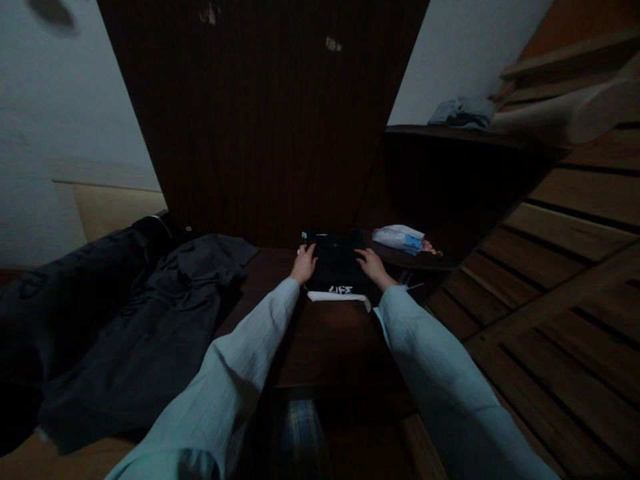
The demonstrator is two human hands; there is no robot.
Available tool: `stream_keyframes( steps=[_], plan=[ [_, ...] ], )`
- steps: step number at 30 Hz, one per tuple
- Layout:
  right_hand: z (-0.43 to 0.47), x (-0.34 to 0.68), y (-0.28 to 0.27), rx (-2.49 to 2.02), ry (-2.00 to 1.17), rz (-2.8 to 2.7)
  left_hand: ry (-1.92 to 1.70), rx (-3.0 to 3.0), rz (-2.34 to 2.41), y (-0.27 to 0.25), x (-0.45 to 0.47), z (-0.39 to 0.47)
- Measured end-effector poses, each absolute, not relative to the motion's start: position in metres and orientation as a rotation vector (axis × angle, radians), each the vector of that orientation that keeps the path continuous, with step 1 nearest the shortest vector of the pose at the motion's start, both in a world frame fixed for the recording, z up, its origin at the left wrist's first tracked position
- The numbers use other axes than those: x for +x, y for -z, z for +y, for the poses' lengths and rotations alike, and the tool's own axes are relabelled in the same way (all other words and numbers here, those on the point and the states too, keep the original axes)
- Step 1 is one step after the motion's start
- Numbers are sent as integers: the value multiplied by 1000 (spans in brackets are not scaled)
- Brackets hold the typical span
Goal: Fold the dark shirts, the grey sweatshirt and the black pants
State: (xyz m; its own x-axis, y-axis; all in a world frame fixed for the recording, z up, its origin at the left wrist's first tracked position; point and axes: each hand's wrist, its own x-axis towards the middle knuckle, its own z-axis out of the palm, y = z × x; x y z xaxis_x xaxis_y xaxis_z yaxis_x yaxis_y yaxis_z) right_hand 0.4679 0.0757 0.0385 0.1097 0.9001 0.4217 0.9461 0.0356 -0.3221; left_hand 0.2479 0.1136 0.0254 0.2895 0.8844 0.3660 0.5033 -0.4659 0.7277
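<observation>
Pale-blue fabric sleeves (435, 353); left hand (304, 264) and right hand (374, 267), apart, touching opposite sides of black, rectangular, white-lettered cloth bundle (336, 263).

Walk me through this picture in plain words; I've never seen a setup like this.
There is no machine here, just a person with two bare hands. The single picture comes from a camera worn on the head, looking forward and down, so the pale sleeves reach away from you. On the dark wooden surface lies a black item with white lettering, probably cloth. The left hand rests at its left side, the right hand at its right; the dim light hides whether either one grasps it. A white strip lies along its near edge. Dark grey clothes are heaped to the left, and a plastic packet lies to the right.
</observation>
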Motion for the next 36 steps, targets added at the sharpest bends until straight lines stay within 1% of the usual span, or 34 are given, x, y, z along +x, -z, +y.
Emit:
stream_keyframes(
  steps=[3,5,7,9,12,14,16,20,24,28,31,34,36],
  plan=[
    [73,466,-35,-1875,207,-1739,-971,2005,1256,-7,249,108],
    [73,460,-37,-1794,361,-1627,-1001,1972,1253,3,248,102],
    [75,450,-38,-1717,442,-1600,-1027,1952,1232,12,246,96],
    [79,437,-32,-1713,398,-1717,-1004,1950,1214,19,242,90],
    [87,419,-11,-1911,111,-1924,-957,1993,1192,26,233,83],
    [91,413,2,-2072,-84,-1953,-951,2054,1156,29,225,80],
    [95,411,9,-2149,-155,-1928,-940,2115,1118,31,218,77],
    [95,409,6,-2150,-91,-1867,-898,2223,1088,32,204,71],
    [83,400,3,-2127,144,-1715,-949,2328,1094,28,186,58],
    [57,385,10,-1909,383,-1658,-1133,2342,1283,18,151,45],
    [37,364,14,-1679,418,-1599,-1287,2234,1590,7,119,36],
    [26,326,12,-1441,265,-1655,-1341,2087,1953,-3,87,26],
    [27,294,11,-1291,54,-1736,-1203,2053,2145,-6,67,19]
  ],
)
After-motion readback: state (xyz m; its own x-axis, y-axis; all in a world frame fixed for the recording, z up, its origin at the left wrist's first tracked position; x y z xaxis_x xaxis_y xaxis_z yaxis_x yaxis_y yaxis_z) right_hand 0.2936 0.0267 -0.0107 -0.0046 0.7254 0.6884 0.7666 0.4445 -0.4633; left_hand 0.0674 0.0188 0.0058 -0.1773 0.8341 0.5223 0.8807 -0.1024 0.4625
